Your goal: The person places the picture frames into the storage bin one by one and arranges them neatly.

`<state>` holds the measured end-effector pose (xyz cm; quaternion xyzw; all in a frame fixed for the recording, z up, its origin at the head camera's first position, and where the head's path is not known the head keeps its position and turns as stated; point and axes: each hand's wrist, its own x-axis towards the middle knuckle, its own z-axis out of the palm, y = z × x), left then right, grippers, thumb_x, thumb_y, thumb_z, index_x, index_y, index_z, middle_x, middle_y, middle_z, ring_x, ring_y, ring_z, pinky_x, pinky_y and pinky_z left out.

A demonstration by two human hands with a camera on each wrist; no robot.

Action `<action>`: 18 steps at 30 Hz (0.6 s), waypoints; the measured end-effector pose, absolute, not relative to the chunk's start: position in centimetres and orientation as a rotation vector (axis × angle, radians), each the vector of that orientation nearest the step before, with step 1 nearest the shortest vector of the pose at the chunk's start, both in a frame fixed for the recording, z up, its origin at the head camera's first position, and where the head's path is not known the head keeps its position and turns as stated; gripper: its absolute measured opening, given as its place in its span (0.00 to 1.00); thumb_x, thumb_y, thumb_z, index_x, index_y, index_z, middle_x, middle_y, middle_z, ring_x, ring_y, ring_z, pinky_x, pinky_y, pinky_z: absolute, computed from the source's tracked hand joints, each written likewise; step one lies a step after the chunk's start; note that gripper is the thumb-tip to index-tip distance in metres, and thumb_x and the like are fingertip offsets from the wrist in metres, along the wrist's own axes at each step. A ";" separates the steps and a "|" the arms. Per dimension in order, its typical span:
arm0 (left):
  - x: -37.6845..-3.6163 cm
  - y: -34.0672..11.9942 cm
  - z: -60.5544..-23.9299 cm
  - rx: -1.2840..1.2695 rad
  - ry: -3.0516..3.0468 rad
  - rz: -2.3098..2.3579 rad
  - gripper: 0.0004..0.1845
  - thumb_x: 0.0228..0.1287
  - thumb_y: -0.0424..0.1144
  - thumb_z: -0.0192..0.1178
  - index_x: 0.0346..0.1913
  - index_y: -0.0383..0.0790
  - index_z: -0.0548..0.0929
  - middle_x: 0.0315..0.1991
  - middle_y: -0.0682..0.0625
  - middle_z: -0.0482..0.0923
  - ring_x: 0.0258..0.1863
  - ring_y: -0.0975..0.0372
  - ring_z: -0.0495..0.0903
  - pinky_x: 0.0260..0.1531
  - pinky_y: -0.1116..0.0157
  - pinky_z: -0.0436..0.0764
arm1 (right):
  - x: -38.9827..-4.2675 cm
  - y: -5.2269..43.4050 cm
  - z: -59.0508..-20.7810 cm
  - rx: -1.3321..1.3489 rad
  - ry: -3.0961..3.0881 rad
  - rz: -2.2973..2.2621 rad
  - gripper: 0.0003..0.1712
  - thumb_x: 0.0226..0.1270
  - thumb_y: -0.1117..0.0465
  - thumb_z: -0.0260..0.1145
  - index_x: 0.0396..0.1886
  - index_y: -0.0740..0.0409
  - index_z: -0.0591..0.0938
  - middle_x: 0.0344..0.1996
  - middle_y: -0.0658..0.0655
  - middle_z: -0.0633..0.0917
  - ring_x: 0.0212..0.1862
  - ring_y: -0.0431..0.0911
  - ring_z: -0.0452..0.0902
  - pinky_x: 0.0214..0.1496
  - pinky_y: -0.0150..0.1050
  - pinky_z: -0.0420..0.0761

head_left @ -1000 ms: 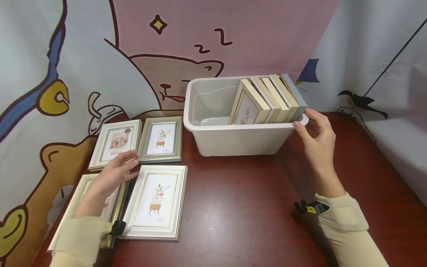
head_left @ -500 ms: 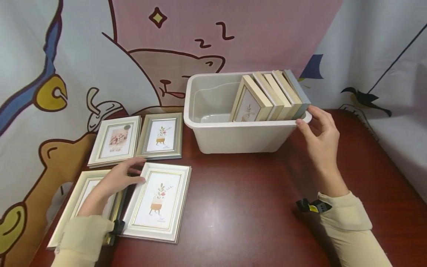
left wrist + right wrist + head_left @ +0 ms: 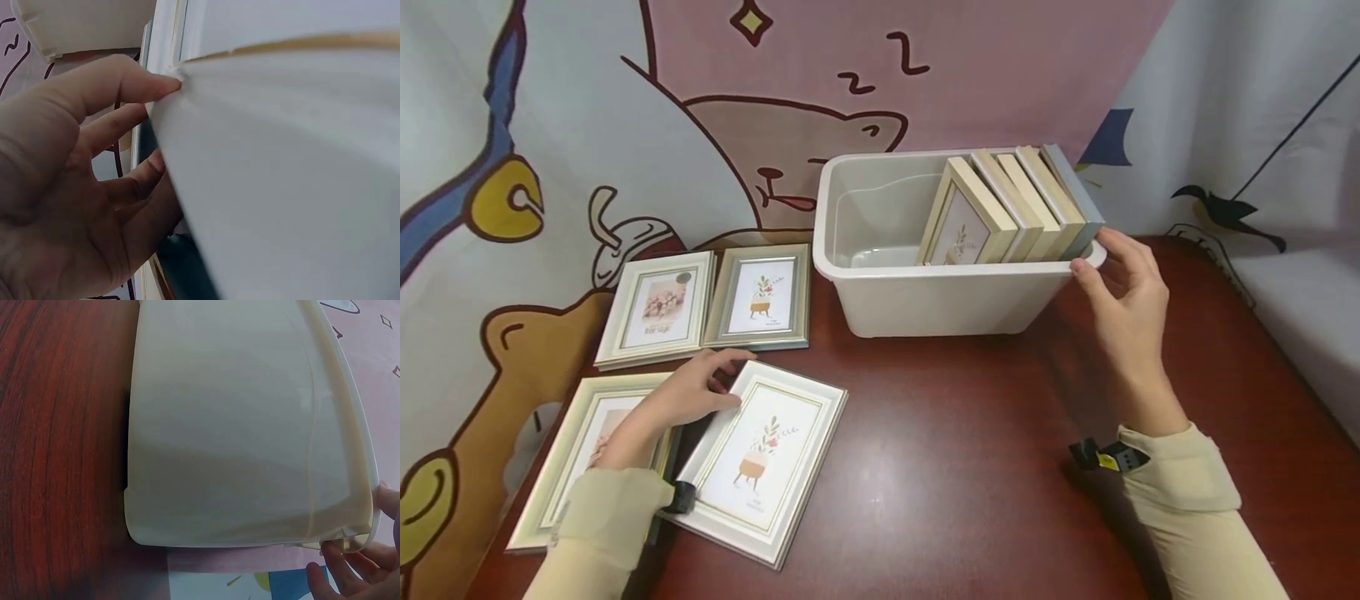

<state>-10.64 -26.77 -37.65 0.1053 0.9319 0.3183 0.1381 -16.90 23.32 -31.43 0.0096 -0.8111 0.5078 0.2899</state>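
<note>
A white picture frame (image 3: 760,467) with a potted-plant print lies askew on the dark red table (image 3: 962,467). My left hand (image 3: 700,392) grips its upper left edge, thumb on top and fingers beneath. In the left wrist view that frame (image 3: 281,156) fills the picture, with the left hand (image 3: 75,187) at its corner. A white plastic bin (image 3: 940,271) stands at the back with several frames (image 3: 1007,204) upright in its right half. My right hand (image 3: 1120,292) holds the bin's right rim corner. The right wrist view shows the bin's wall (image 3: 237,425) and that hand's fingertips (image 3: 337,565) at the rim.
Three more frames lie flat at the left: a cream one (image 3: 657,307), a silver one (image 3: 762,296) and a pale gold one (image 3: 587,450) partly under my left forearm. A cartoon cloth backdrop hangs behind. The bin's left half holds nothing.
My left hand moved from above the frames to the white frame's edge, took hold and swung the frame clockwise. The right hand stays at the bin's rim.
</note>
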 end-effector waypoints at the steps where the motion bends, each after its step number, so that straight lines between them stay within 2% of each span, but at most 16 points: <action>1: -10.7 -26.7 -37.6 0.315 2.695 0.934 0.30 0.54 0.28 0.64 0.62 0.36 0.70 0.46 0.36 0.71 0.39 0.52 0.77 0.39 0.55 0.79 | -16.9 23.3 -31.4 0.028 -2.164 1.351 0.26 0.59 0.60 0.69 0.59 0.52 0.78 0.57 0.51 0.77 0.47 0.36 0.76 0.49 0.23 0.77; 9: -10.0 -26.8 -36.2 0.211 2.657 1.016 0.28 0.56 0.30 0.64 0.61 0.38 0.69 0.47 0.38 0.77 0.43 0.51 0.79 0.37 0.58 0.80 | -16.8 23.3 -31.6 0.042 -2.175 1.348 0.26 0.59 0.60 0.69 0.59 0.51 0.78 0.57 0.50 0.77 0.49 0.37 0.77 0.49 0.24 0.77; 18: -9.0 -25.4 -32.3 0.243 2.750 1.018 0.26 0.60 0.30 0.61 0.60 0.44 0.68 0.52 0.38 0.76 0.49 0.46 0.79 0.43 0.50 0.81 | -17.1 23.6 -31.6 0.024 -2.167 1.367 0.26 0.59 0.61 0.69 0.59 0.53 0.78 0.57 0.51 0.76 0.47 0.37 0.76 0.50 0.24 0.78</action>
